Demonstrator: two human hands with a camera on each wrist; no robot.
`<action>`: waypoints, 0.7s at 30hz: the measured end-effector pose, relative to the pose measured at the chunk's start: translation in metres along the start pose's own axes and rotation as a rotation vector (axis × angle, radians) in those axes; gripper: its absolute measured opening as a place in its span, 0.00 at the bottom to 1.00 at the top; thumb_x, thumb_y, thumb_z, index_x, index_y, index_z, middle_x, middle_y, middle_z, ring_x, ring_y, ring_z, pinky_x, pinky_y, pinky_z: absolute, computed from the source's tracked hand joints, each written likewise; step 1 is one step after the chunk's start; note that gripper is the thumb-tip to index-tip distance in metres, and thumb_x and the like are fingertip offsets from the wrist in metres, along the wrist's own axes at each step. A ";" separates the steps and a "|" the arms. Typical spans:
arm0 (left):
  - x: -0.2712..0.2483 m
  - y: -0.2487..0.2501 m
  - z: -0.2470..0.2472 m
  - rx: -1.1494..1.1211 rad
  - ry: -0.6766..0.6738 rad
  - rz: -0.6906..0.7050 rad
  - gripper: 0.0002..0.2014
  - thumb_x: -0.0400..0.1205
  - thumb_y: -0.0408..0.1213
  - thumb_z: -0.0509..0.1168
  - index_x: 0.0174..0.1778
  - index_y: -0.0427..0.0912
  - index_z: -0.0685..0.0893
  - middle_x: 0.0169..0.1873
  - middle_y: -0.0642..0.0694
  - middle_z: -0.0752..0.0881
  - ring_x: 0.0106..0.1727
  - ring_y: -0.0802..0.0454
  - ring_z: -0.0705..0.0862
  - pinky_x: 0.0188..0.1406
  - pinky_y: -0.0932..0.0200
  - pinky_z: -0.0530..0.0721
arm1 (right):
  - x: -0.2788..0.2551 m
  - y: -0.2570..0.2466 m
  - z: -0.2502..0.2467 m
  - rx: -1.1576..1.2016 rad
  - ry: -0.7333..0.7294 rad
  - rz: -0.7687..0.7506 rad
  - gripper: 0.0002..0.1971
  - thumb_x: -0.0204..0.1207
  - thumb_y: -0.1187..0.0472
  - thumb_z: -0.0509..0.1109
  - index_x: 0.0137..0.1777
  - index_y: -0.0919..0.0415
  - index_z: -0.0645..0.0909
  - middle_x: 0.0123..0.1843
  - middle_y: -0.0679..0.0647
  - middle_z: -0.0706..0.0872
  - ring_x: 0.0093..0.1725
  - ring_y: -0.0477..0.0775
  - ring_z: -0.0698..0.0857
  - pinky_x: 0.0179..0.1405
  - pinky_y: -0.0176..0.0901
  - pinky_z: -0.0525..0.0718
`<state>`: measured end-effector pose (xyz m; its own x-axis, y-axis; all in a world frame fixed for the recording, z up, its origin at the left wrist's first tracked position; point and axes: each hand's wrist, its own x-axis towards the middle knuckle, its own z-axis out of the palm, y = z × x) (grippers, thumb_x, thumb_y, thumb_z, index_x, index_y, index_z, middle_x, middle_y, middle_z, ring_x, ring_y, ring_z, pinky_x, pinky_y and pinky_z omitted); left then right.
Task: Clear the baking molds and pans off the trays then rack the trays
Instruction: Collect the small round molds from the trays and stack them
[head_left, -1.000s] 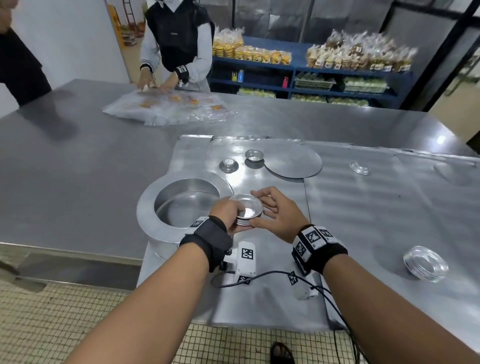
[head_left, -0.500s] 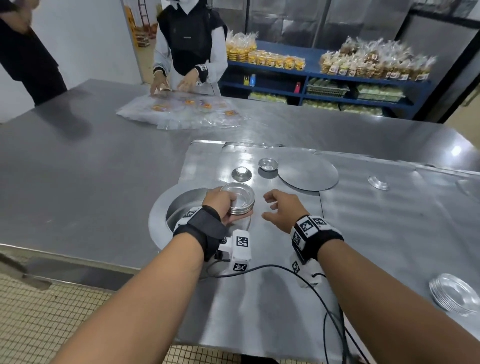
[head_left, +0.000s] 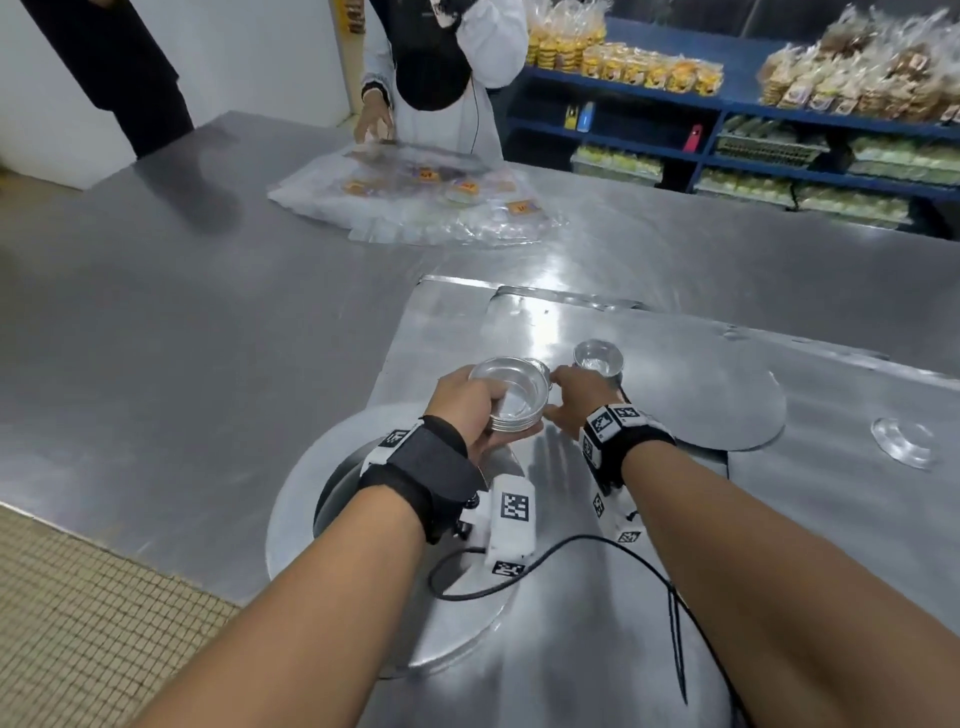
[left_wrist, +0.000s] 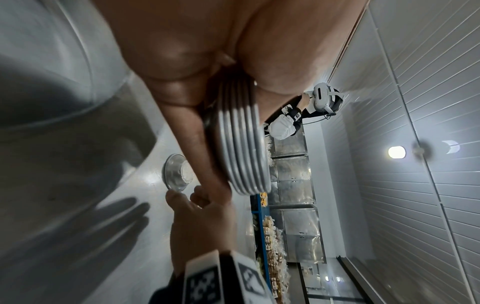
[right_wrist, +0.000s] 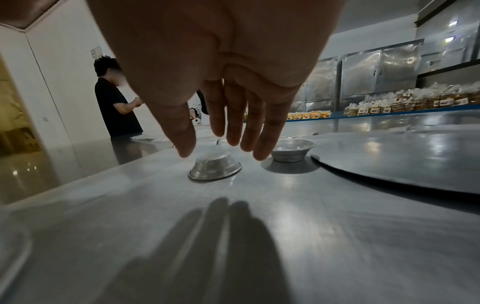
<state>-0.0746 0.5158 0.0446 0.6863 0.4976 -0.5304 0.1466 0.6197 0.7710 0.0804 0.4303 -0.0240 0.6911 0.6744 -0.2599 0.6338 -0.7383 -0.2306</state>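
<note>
Step in hand: collecting small molds off the tray.

The left hand (head_left: 470, 402) grips a nested mold stack (head_left: 511, 400); the right hand (right_wrist: 221, 86), fingers straight and holding nothing, hovers just above an upturned mold (right_wrist: 215, 167) on the tray (head_left: 519, 649). Next move, by judgement: pinch this mold and nest it. An upright mold (right_wrist: 292, 150) stands just beyond. In the head view the right hand hides the upturned mold.

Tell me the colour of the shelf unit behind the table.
Blue. The shelf unit holds bagged baked goods; the head view shows it best.
</note>
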 end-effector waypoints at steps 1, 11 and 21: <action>0.005 0.001 0.002 0.006 0.002 -0.001 0.15 0.82 0.17 0.58 0.63 0.27 0.80 0.50 0.30 0.81 0.45 0.25 0.87 0.43 0.30 0.89 | 0.010 -0.002 -0.001 -0.034 -0.005 0.007 0.24 0.80 0.54 0.69 0.75 0.60 0.74 0.71 0.56 0.80 0.71 0.58 0.79 0.67 0.47 0.75; 0.033 0.000 0.012 0.081 0.034 0.010 0.13 0.82 0.20 0.59 0.58 0.32 0.84 0.48 0.34 0.81 0.40 0.38 0.86 0.27 0.50 0.89 | 0.084 0.005 0.031 -0.125 -0.097 -0.009 0.33 0.70 0.51 0.72 0.74 0.59 0.68 0.71 0.61 0.74 0.74 0.69 0.70 0.74 0.62 0.69; 0.018 -0.001 0.003 0.063 0.039 0.024 0.13 0.82 0.18 0.57 0.58 0.29 0.82 0.43 0.34 0.83 0.47 0.29 0.87 0.49 0.26 0.87 | 0.055 0.008 0.026 0.193 0.012 0.070 0.24 0.72 0.52 0.76 0.60 0.64 0.71 0.56 0.61 0.84 0.58 0.64 0.84 0.55 0.53 0.83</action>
<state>-0.0604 0.5222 0.0356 0.6621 0.5357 -0.5242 0.1760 0.5687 0.8035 0.1148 0.4612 -0.0647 0.7361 0.6205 -0.2705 0.5065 -0.7700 -0.3881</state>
